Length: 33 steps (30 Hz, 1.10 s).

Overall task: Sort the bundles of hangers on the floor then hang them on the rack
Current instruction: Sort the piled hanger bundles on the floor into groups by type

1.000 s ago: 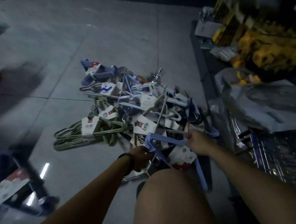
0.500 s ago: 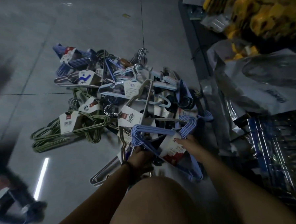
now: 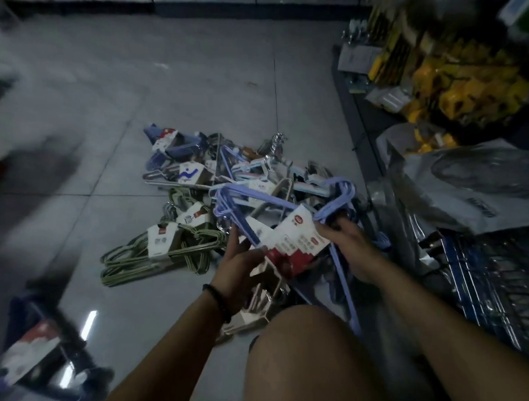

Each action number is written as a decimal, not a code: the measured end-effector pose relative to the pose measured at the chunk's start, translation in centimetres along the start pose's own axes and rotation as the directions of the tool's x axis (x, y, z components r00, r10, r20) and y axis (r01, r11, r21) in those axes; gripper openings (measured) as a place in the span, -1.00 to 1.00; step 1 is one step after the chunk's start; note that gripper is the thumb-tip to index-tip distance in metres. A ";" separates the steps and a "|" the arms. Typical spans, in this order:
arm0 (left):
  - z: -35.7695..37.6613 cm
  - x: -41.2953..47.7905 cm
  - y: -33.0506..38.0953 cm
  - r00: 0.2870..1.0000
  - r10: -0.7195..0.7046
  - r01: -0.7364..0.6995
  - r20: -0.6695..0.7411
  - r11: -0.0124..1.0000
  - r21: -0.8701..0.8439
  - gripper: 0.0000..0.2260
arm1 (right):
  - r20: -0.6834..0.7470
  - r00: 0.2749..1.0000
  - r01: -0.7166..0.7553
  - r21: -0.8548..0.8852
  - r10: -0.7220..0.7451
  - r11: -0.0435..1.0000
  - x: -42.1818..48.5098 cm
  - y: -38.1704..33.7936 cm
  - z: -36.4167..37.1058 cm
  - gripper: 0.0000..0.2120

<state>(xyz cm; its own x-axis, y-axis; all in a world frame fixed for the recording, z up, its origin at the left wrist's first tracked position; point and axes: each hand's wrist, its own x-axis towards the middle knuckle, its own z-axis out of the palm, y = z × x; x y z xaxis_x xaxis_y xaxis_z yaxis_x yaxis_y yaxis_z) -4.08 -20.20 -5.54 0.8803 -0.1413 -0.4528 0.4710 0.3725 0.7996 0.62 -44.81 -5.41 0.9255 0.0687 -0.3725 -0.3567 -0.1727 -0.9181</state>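
Bundle in hand: lavender hanger bundle (image 3: 225,204), banded by a red-and-white card sleeve (image 3: 293,241), held just above the near edge of the pile, in front of the person's knee (image 3: 311,351).
Left hand: left hand (image 3: 245,262) grips the bundle's left side, fingers up along the bars and thumb on the card.
Right hand: right hand (image 3: 348,245) clamps the right side, fingers curled over the card's edge beside the looped hanger ends.
Handling: probably light and fairly stiff as a stack. The thin arms look springy and likely to snag on neighbouring hooks, and the card could tear or slide if it takes the load.
Where to hold: best taken by the stacked bars on either side of the sleeve, or by the gathered hooks, not by the card.
Pile: hanger pile (image 3: 225,171) lies on the floor just beyond the hands, a tangle of blue, white and metal bundles crossing one another.
Green bundle: green hanger bundle (image 3: 155,252) lies to the left of the pile, touching its edge.
Pale bundle: pale hanger bundle (image 3: 262,295) lies under the left hand.
Floor: grey tiled floor (image 3: 189,81).
Right side: plastic bags (image 3: 470,183) and yellow shelf goods (image 3: 450,83). I cannot pick out a rack with any certainty.
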 end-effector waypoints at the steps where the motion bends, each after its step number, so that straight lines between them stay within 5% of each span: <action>1: -0.4 -1.0 1.4 0.999 0.034 -0.034 0.000 0.999 -0.005 -0.26 | 0.044 0.998 0.040 -0.044 -0.038 0.998 -0.4 -2.3 0.7 -0.53; 4: -2.4 -4.6 5.8 0.994 0.103 -0.104 -0.038 0.994 -0.019 -0.28 | 0.193 0.971 0.180 -0.192 -0.142 0.965 -1.5 -8.7 3.9 -0.38; 10: -9.5 -13.3 11.4 0.952 0.212 -0.201 -0.222 0.977 0.070 -0.44 | 0.340 0.896 0.402 -0.353 -0.284 0.845 -4.1 -18.7 15.3 -0.57; 12: -12.3 -16.0 12.5 0.926 0.168 -0.131 -0.338 0.983 0.129 -0.28 | 0.393 0.859 0.480 -0.392 -0.329 0.785 -5.9 -20.3 20.2 -0.71; 15: -15.4 -19.6 13.8 0.904 0.156 -0.088 -0.397 0.979 0.184 0.02 | 0.347 0.803 0.596 -0.489 -0.485 0.637 -8.7 -19.6 26.8 -0.66; 18: -17.1 -22.5 14.1 0.897 0.263 -0.214 -0.354 0.961 0.172 -0.11 | 0.350 0.737 0.669 -0.500 -0.578 0.550 -11.0 -17.0 32.2 -0.60; 24: -19.2 -24.5 14.4 0.690 0.347 -0.403 -0.635 0.913 0.062 -0.34 | 0.590 0.590 0.806 -0.397 -0.551 0.438 -13.5 -15.2 38.2 -0.37; 30: -22.1 -26.3 15.3 0.496 0.265 -0.486 -0.827 0.874 -0.012 -0.63 | 0.773 0.429 0.875 -0.227 -0.468 0.427 -13.9 -14.9 40.1 -0.45; 33: -23.9 -27.6 14.8 0.430 0.171 -0.502 -0.886 0.862 -0.077 -0.62 | 0.670 0.584 0.803 -0.391 -0.459 0.450 -13.4 -14.2 40.9 -0.43</action>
<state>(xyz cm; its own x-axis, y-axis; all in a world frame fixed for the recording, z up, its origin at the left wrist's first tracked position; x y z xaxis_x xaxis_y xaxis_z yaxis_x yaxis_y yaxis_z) -22.71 11.09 9.35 0.4099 0.8161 -0.4073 -0.0402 0.4623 0.8858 -11.92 -3.12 7.03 0.6186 0.7775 0.1131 0.6322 -0.4071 -0.6593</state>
